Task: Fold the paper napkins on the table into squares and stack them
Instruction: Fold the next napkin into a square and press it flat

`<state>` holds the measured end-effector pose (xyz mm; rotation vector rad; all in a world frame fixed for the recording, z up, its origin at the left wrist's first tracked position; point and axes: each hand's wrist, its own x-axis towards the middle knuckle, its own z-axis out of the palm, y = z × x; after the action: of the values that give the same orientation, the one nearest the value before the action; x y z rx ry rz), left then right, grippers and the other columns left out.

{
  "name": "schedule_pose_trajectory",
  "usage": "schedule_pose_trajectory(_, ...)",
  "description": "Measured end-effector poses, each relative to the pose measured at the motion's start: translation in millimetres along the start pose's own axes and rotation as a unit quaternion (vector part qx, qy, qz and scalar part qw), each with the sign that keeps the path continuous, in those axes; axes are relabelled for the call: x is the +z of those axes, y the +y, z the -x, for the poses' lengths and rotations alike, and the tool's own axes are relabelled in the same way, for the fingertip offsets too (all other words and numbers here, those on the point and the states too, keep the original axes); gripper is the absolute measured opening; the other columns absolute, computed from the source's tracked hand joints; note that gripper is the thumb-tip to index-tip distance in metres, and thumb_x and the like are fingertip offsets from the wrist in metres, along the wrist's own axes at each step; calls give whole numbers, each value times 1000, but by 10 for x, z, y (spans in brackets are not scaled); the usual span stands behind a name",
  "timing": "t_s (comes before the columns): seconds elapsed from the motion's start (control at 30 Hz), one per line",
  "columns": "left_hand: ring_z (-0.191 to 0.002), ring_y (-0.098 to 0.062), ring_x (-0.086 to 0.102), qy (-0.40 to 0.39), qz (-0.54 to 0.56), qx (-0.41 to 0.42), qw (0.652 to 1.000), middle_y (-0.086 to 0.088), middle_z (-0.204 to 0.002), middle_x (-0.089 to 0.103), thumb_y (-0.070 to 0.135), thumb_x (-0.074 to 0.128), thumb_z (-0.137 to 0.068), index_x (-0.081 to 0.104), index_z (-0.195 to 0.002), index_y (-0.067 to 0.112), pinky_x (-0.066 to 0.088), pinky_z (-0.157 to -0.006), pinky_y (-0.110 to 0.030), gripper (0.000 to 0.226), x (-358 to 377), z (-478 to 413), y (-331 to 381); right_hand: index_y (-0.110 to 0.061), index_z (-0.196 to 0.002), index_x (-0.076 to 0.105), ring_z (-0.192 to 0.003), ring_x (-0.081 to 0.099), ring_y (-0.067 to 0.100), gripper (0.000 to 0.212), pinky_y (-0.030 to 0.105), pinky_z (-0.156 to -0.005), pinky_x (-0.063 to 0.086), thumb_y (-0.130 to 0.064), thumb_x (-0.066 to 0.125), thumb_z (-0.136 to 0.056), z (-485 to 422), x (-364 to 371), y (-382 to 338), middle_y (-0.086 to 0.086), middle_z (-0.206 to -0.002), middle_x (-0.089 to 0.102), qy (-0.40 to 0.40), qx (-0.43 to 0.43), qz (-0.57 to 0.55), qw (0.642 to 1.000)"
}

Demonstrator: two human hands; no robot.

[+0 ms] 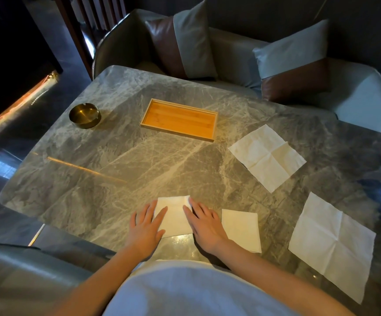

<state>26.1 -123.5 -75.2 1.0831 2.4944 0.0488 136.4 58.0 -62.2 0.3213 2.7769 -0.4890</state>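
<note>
Flat, straight-fingered left hand [147,224] and right hand [204,224] press the napkin [174,216] nearer than the tray [178,120]; align edges before creasing firmly.

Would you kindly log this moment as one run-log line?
left hand, right hand press napkin | folded square beside | unfolded napkins pending

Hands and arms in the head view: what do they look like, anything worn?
Two bare hands: the left hand and right hand show no gloves, rings or watch. Forearms are uncovered, no sleeves in view. A plain pale top covers the torso.
</note>
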Motion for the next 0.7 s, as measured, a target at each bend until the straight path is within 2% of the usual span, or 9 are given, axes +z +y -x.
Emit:
schedule_pose_trajectory(0.13, -147, -27, -9, -4, 9, -37, 999, -6, -160, -15, 44, 38, -96, 1, -150, 31, 6, -116, -54, 66, 17, 12, -36, -21, -152, 9, -148, 3, 19, 59, 42, -115, 15, -17, 35, -99, -17, 8, 30, -1, -162, -6, -4, 15, -3, 1000)
schedule_pose_trajectory(0.23, -146, -29, 0, 2, 24, -62, 998, -7, -160, -9, 43, 45, -94, 4, -150, 25, 12, -117, -51, 72, -52, 6, 25, -22, -151, 10, -147, 7, 17, 62, 40, -116, 16, -17, 41, -97, -38, -10, 8, -3, -162, 0, 8, 25, -30, 999)
schedule_pose_trajectory(0.3, -143, -31, 13, 16, 72, -90, 993, -11, -158, 4, 40, 55, -89, 8, -149, 18, 21, -115, -47, 79, -112, 20, 67, -23, -149, 16, -145, 17, 18, 66, 38, -115, 23, -17, 49, -93, -41, -39, -2, -2, -159, 15, 47, 50, -89, 994)
schedule_pose_trajectory(0.37, -136, -30, 28, 38, 142, -116, 982, -12, -150, 22, 37, 62, -84, 18, -145, 13, 33, -109, -43, 78, -174, 41, 92, -23, -145, 25, -136, 33, 19, 62, 35, -108, 35, -16, 53, -90, -28, -55, -26, -2, -149, 33, 97, 113, -194, 970)
schedule_pose_trajectory(0.47, -126, -31, 38, 15, 284, -168, 944, -17, -138, 34, 28, 64, -86, 27, -141, 5, 39, -104, -41, 70, -277, 31, 156, -21, -140, 34, -110, 54, 14, 52, 31, -91, 48, -18, 52, -92, 6, -66, -65, -3, -130, 51, 115, 196, -308, 924)
schedule_pose_trajectory(0.53, -117, -35, 48, -26, 363, -197, 910, -24, -130, 43, 21, 62, -88, 33, -136, -1, 43, -98, -44, 60, -346, -4, 190, -23, -134, 41, -90, 59, 11, 42, 31, -77, 50, -21, 51, -93, 5, -70, -70, -8, -109, 58, 108, 196, -294, 929)
schedule_pose_trajectory(0.63, -112, -34, 55, -64, 443, -236, 863, -25, -123, 56, 16, 58, -91, 25, -140, 0, 45, -92, -42, 61, -411, -52, 210, -24, -126, 49, -83, 60, 15, 32, 30, -67, 45, -25, 48, -93, -24, -109, -83, -10, -89, 60, 95, 194, -271, 938)
schedule_pose_trajectory(0.7, -103, -28, 58, -77, 473, -256, 840, -22, -121, 59, 16, 57, -92, 31, -137, 2, 47, -76, -31, 54, -419, -61, 242, -25, -122, 51, -84, 59, 15, 30, 30, -69, 44, -27, 53, -92, -33, -121, -94, -10, -88, 59, 71, 213, -288, 931)
